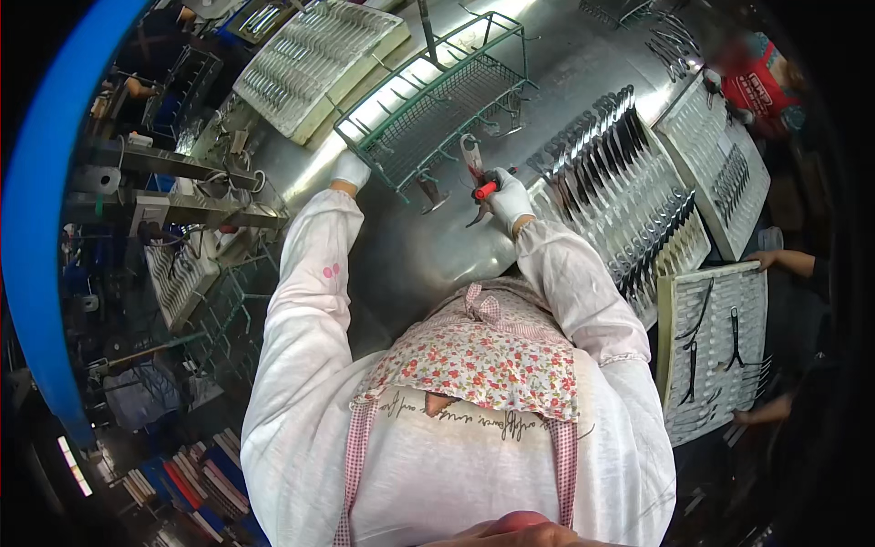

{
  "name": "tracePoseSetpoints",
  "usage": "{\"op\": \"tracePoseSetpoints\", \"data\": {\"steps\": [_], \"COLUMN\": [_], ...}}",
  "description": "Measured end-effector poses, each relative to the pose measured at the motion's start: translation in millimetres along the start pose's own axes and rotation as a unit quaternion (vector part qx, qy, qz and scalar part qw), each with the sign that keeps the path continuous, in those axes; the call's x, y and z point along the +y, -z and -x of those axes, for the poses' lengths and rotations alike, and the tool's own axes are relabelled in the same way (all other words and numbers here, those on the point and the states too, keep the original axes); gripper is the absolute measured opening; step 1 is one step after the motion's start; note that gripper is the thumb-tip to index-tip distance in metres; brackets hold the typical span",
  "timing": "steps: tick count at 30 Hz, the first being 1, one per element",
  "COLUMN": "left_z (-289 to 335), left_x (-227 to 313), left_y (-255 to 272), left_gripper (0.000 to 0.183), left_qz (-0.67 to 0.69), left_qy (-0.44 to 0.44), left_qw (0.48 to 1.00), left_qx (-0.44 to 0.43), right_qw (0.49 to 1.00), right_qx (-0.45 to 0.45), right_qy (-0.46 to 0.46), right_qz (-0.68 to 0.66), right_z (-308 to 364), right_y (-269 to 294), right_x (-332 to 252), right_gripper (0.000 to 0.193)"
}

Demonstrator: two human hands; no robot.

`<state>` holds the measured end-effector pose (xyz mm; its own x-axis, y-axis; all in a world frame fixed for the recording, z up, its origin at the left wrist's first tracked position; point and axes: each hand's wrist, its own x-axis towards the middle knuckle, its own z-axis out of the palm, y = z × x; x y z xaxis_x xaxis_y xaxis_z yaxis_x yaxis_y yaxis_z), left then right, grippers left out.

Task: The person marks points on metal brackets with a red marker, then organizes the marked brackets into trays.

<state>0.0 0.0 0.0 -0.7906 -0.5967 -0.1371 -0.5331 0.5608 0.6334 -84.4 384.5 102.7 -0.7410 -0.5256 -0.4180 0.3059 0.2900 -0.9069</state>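
Observation:
My right hand [512,202], in a white glove, is closed around a red rod-shaped handle [486,190]. A long metal piece [471,153] with a rounded far end and reddish marks crosses the same grip; its exact kind is not clear. My left hand [350,170], also gloved, rests against the near left edge of a green wire rack [428,100]. The fingers of that hand are hidden. The rack has a mesh middle and hooks along its sides. A dark metal piece [435,197] hangs at its near edge, between my hands.
A metal worktop [410,251] lies beneath. To the right, pale trays [629,196] hold rows of metal tools. Another person's hands [775,260] hold a tray [720,319] at the right. A ribbed tray [314,64] lies far left, and racks [219,324] stand left.

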Motion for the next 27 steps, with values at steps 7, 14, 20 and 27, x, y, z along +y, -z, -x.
{"op": "tracePoseSetpoints", "data": {"steps": [7,14,20,27], "left_z": [28,32,38,87], "left_x": [74,121,84,69], "left_y": [30,64,21,-40], "left_gripper": [0.031,0.028,0.030,0.036], "left_qz": [0.244,-0.239,-0.243,-0.218], "left_qy": [0.054,0.004,-0.099,-0.109], "left_qw": [0.967,0.966,0.963,0.969], "left_qx": [0.040,-0.099,-0.068,0.029], "right_qw": [0.997,0.998,0.985,0.916], "right_qx": [0.042,0.053,0.114,0.184], "right_qy": [0.043,0.047,0.081,0.234], "right_qz": [0.056,0.004,0.102,0.268], "right_z": [-5,-7,5,91], "right_y": [6,7,6,68], "right_x": [9,8,3,61], "right_gripper": [0.034,0.033,0.029,0.031]}}
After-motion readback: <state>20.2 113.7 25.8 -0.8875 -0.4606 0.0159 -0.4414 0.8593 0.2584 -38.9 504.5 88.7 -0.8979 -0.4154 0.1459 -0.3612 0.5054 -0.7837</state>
